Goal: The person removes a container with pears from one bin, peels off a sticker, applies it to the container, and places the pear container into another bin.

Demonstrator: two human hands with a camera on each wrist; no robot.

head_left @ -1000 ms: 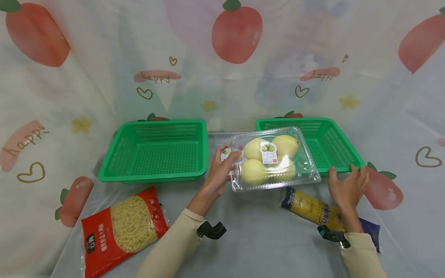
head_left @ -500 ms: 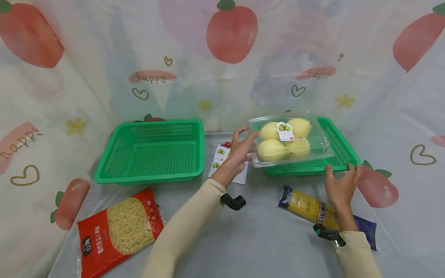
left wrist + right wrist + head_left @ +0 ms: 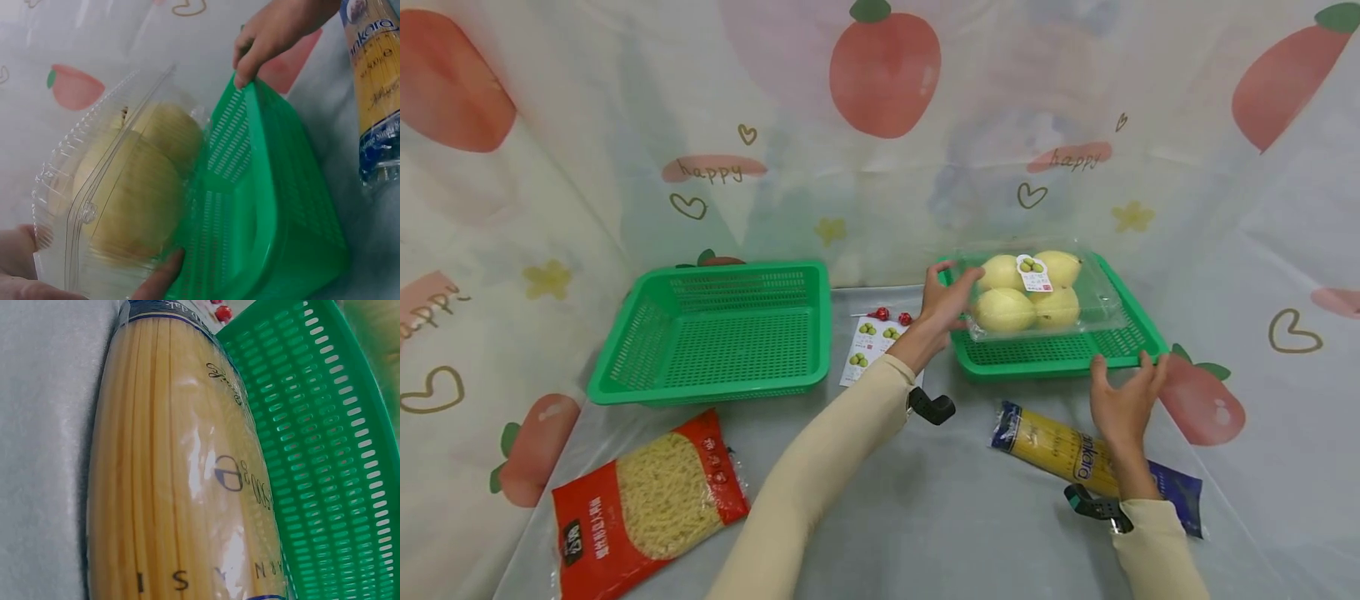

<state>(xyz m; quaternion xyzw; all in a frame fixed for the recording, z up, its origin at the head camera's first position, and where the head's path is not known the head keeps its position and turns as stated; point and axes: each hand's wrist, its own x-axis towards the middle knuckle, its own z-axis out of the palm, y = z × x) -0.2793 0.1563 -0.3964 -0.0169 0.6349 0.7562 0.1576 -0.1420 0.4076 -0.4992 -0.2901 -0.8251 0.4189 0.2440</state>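
Observation:
A clear plastic clamshell of yellow pears (image 3: 1037, 292) (image 3: 119, 206) sits inside the right green basket (image 3: 1052, 357), tilted up toward the back. My left hand (image 3: 946, 302) grips the clamshell's left end, thumb and fingers curled on its rim. At the basket's front right rim my right hand (image 3: 1126, 398) rests its fingertips (image 3: 247, 75) on the edge. A pack of spaghetti (image 3: 1078, 458) (image 3: 181, 487) lies on the table just under that hand.
An empty green basket (image 3: 715, 333) stands at the left. A red bag of noodles (image 3: 640, 500) lies at the front left. A sticker sheet (image 3: 868, 346) with small red beads (image 3: 891, 316) lies between the baskets. Printed cloth walls enclose the table.
My left hand has carried the pear clamshell from above the table rightward and back, down into the right basket. The right hand has stayed at the basket's rim.

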